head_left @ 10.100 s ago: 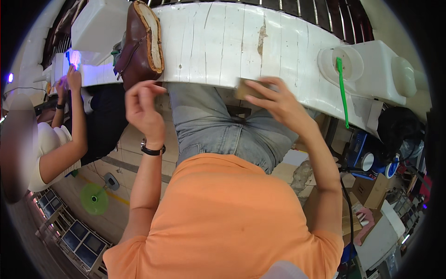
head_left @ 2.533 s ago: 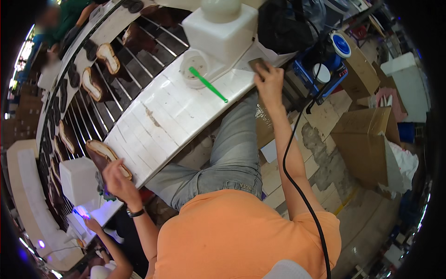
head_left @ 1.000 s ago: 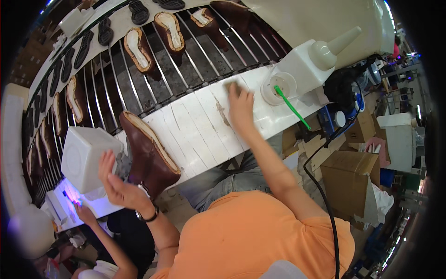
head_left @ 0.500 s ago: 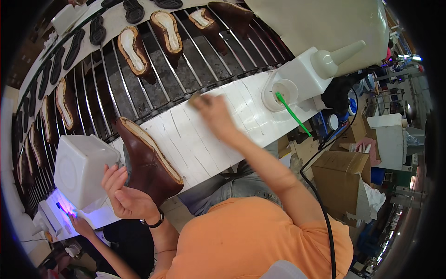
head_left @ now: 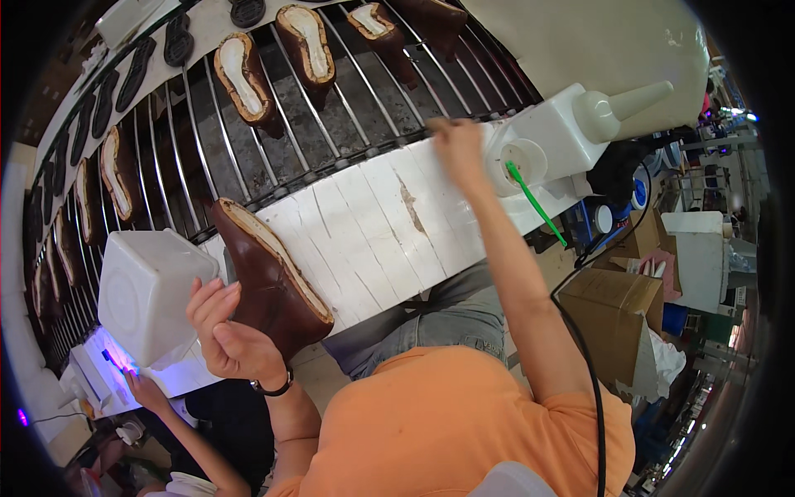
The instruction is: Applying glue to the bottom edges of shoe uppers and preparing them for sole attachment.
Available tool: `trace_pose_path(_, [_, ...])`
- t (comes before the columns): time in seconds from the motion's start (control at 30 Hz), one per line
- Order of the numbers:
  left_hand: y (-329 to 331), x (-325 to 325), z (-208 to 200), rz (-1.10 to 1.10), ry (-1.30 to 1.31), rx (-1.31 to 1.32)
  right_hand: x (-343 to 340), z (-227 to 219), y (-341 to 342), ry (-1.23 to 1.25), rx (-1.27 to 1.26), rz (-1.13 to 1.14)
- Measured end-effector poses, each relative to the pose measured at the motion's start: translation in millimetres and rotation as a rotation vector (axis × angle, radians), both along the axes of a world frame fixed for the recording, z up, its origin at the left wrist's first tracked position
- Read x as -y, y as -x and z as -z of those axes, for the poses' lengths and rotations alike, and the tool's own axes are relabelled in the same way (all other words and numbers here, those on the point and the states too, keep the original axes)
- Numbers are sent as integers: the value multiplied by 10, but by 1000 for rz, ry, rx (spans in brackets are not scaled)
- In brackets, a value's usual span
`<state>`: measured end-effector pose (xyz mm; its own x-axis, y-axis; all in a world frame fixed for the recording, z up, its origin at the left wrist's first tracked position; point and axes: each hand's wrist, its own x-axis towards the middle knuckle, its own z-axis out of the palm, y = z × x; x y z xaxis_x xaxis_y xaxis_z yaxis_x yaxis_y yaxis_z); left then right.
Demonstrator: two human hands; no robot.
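My left hand [head_left: 236, 331] is palm up with its fingers loosely bent and apart. It is right beside a dark brown leather boot upper [head_left: 265, 290], which lies sole side up over the near edge of the white bench [head_left: 356, 240]. I cannot see it grip the boot. My right hand [head_left: 460, 156] is over the bench's far edge by the roller rack, smeared by motion, so its fingers do not show clearly. Just right of it stands a white cup [head_left: 530, 157] with a green-handled brush [head_left: 538, 207] in it.
A white nozzle bottle [head_left: 563, 124] lies behind the cup. Several brown boots [head_left: 308, 50] rest sole up on the metal rollers [head_left: 364, 79], with black soles [head_left: 132, 74] beyond. A square white container [head_left: 153, 298] stands left. A co-worker's hand [head_left: 145, 391] is under purple light.
My right hand has moved right along the bench's far edge, toward the cup, uncovering a brown worn patch on the bench. My left hand and the boot have hardly moved.
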<state>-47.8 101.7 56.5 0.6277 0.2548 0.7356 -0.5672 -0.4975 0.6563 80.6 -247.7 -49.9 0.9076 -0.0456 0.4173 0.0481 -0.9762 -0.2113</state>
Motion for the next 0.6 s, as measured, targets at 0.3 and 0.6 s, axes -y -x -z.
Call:
trace_pose_path(0.3, [78,188,34,12,77,-60,-1206,119,240,-307,-86,-283])
trace_pose_path(0.6, [-83,60,148,-43,135,-100,-1784,25,458,-169,-86,-245])
